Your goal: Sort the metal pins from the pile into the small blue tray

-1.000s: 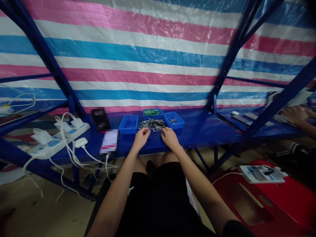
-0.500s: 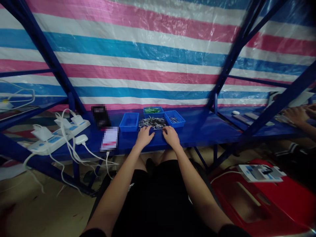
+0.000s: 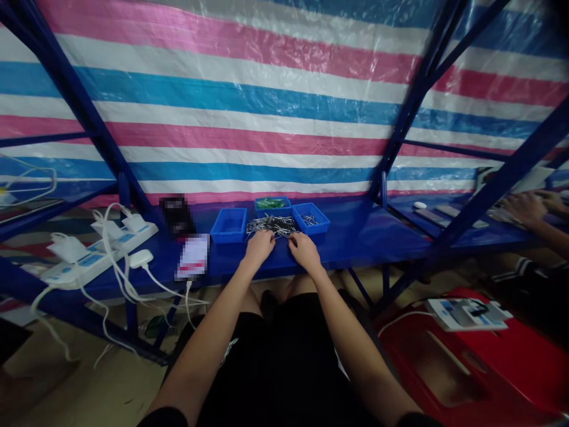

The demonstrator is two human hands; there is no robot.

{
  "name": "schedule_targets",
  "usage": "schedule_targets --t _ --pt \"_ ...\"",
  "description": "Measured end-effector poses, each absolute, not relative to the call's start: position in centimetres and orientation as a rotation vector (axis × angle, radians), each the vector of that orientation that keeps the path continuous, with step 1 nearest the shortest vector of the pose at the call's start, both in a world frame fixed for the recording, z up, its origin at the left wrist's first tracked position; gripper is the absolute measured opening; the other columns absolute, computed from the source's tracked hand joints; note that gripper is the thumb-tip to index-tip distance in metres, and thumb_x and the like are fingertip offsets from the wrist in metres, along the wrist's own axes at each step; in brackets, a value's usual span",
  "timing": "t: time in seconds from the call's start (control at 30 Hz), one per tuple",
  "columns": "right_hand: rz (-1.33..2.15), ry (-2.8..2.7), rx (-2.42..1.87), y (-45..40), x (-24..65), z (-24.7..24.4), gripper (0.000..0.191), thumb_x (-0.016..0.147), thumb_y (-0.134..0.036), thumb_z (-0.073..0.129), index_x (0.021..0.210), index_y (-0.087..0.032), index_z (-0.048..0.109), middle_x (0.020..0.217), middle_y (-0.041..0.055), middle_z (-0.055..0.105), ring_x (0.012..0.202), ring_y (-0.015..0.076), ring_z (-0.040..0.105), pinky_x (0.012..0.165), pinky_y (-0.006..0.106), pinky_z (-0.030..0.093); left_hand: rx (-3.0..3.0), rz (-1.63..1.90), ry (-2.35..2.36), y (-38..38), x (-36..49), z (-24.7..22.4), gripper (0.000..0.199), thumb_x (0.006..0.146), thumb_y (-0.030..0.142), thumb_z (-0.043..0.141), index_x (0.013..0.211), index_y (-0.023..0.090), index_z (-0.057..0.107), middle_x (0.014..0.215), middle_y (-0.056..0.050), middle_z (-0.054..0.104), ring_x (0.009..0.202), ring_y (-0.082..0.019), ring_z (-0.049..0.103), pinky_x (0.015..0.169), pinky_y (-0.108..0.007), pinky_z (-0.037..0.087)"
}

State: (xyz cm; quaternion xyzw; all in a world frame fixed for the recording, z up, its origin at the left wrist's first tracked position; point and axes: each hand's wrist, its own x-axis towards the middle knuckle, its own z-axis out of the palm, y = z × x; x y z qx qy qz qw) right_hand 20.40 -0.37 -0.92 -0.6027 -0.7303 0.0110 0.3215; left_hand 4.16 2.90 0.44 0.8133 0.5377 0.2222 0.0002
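Note:
A pile of thin metal pieces (image 3: 272,223), silvery and dark like nails or rivets, lies on the blue bench. My left hand (image 3: 259,248) is at its front left edge, fingers curled together. At the front right edge, my right hand (image 3: 304,250) has its fingers bent inward in a pinch. Whatever either hand's fingertips hold is too small or hidden to make out. Around the pile stand a bare-bottomed blue tray (image 3: 228,224) on the left, a blue tray with green pieces (image 3: 272,203) behind, and a blue tray with some metal pieces (image 3: 310,219) on the right.
A white power strip (image 3: 100,256) with chargers and tangled cables lies at the left. A phone (image 3: 192,257) on a cable and a dark object (image 3: 178,214) sit beside the left tray. Blue frame posts (image 3: 402,127) rise on both sides. Another person's hands (image 3: 527,207) are at far right.
My left hand's fingers have drawn together from a more spread pose. The right hand stays by the pile, fingers still bent. The whole view has shifted slightly.

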Motion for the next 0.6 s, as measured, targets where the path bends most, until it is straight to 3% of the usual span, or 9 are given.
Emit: schedule_targets --t 0.2,0.6 --pt "0.118 -1.991 -1.399 -0.7 20.4 -0.8 0.023 0.086 -0.027 0.046 0.106 -0.021 0.055 0.096 0.0034 0.061 0.091 0.0148 0.053 0.080 0.025 0.039 2.360 0.911 1.335 1.6 2.4 -0.5 0.015 0.083 0.025 0.047 0.087 0.018 0.060 0.083 -0.005 0.065 0.079 -0.018 0.060 0.071 -0.026 0.044" --pt "0.078 -2.113 -1.368 -1.2 20.3 -0.5 0.021 0.090 -0.028 0.042 0.096 -0.020 0.061 0.091 0.0047 0.063 0.087 0.0145 0.056 0.078 0.024 0.039 2.201 1.020 1.185 1.0 2.2 -0.3 0.022 0.077 0.033 0.053 0.086 0.016 0.065 0.077 -0.004 0.064 0.068 -0.016 0.057 0.066 -0.027 0.045"
